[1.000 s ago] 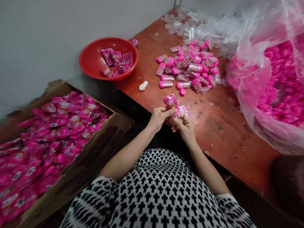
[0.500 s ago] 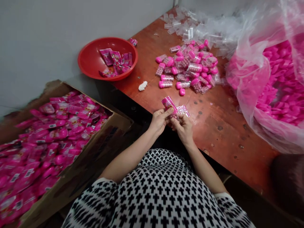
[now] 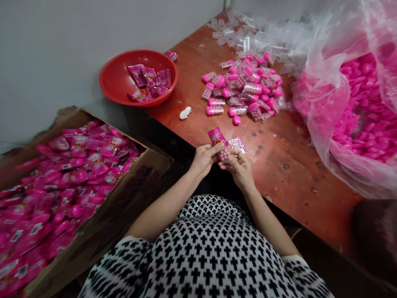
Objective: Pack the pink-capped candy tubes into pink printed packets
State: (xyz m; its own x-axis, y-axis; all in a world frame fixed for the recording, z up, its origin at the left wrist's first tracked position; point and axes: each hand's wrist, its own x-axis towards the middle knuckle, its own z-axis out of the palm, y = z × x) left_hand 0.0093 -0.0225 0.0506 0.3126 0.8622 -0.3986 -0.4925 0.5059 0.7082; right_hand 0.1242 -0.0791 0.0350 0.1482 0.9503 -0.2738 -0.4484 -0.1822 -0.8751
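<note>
My left hand (image 3: 204, 157) pinches an opened pink sachet (image 3: 216, 136) by its top, just over the near edge of the reddish table (image 3: 288, 165). Small pink candy balls (image 3: 223, 154) show at the sachet's lower end, between my two hands. My right hand (image 3: 238, 165) is cupped under them and grips a small clear tube (image 3: 237, 145) filled with pink balls, which sticks out above its fingers. Both hands touch each other at the fingertips.
A red bowl (image 3: 118, 80) with empty pink sachets stands at the table's far left. A pile of filled tubes with pink caps (image 3: 245, 89) lies in the middle. A clear bag of pink caps (image 3: 356, 116) sits right, empty clear tubes (image 3: 245, 35) behind. A cardboard box (image 3: 118, 215) of pink sachets stands left.
The sachet has tipped and moved slightly left and down in my left hand, and pink balls now show at its lower end. My hands stay together at the table edge.
</note>
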